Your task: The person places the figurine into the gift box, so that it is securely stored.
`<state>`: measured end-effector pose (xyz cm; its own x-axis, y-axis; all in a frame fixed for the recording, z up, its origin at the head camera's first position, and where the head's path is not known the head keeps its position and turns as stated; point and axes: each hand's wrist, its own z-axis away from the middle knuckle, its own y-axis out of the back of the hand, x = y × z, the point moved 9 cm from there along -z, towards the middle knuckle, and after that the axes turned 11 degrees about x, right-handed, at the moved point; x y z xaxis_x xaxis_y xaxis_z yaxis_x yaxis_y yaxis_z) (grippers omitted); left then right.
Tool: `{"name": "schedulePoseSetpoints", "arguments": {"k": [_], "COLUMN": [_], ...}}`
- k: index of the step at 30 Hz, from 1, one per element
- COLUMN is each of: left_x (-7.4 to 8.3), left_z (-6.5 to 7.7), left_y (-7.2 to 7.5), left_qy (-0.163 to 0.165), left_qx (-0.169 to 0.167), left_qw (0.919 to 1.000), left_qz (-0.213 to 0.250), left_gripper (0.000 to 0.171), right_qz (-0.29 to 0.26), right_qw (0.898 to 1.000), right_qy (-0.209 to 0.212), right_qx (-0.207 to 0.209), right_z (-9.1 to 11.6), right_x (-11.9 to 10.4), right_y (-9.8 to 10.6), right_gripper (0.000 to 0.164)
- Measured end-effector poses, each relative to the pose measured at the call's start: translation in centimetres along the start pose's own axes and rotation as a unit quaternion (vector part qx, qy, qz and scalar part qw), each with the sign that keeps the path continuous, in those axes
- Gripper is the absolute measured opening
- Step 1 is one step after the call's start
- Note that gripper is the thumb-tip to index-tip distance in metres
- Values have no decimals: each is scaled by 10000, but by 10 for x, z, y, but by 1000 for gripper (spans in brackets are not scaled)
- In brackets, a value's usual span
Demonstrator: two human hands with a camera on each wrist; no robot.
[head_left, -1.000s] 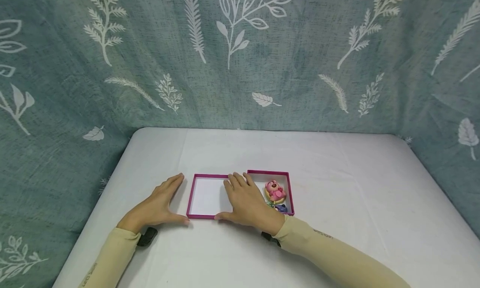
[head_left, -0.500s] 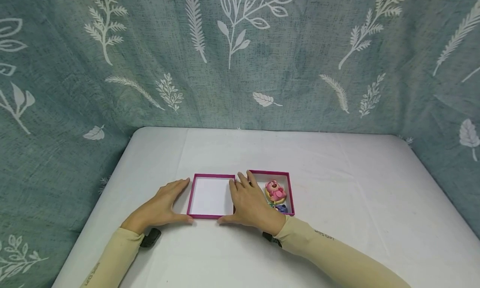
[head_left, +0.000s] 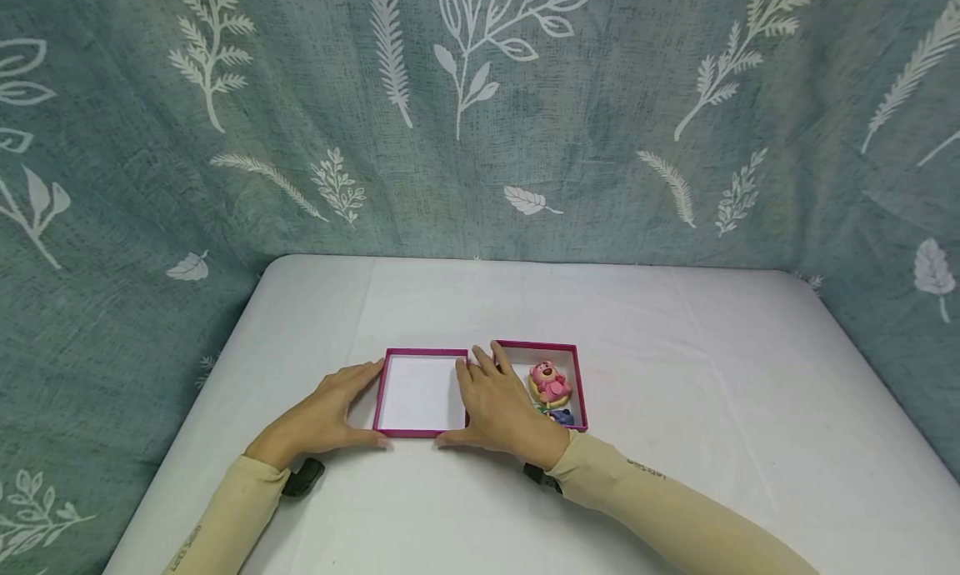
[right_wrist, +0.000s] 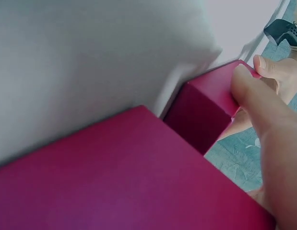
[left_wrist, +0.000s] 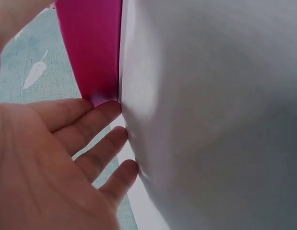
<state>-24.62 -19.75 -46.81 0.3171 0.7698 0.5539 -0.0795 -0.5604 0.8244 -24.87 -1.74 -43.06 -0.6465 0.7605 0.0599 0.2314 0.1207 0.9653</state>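
Side by side on the white table stand two shallow magenta boxes. The left box (head_left: 420, 392) has a white inside. In the right box (head_left: 537, 344) lie a pink bear figure (head_left: 550, 383) with a yellow base and a dark blue figure (head_left: 561, 417), partly covered by the right wrist. My left hand (head_left: 318, 412) spans the left box's left side, fingertips at its far corner and thumb by its near corner. My right hand (head_left: 502, 412) lies along its right side, fingers extended over the gap. In the right wrist view its thumb (right_wrist: 254, 96) presses the left box's front wall.
A white cloth covers the table (head_left: 712, 375). Behind it and at both sides hangs a blue-green curtain (head_left: 480, 200) with white leaf prints. Each wrist carries a dark camera, such as the left wrist camera (head_left: 302, 477).
My left hand has moved right, up to the left box's edge. My right hand has shifted slightly right, uncovering that box's right rim. The boxes and figures stay in place.
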Motion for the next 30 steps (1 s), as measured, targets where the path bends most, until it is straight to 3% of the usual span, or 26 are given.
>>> {"name": "schedulePoseSetpoints", "arguments": {"k": [14,30], "left_x": [1,13], "left_z": [-1,-7], "left_y": [4,29], "left_qy": [28,-107], "left_qx": [91,288], "left_qw": [9998,9978], "left_qz": [189,593], "left_gripper": [113,103], "right_qz": [-324,-631], "right_qw": [9994,9968], "right_qy": [-119,-482], "right_qx": [-62,-99], "right_z": [-2,-7], "right_x": [1,14], "right_y": [1,23], "right_gripper": [108,108]}}
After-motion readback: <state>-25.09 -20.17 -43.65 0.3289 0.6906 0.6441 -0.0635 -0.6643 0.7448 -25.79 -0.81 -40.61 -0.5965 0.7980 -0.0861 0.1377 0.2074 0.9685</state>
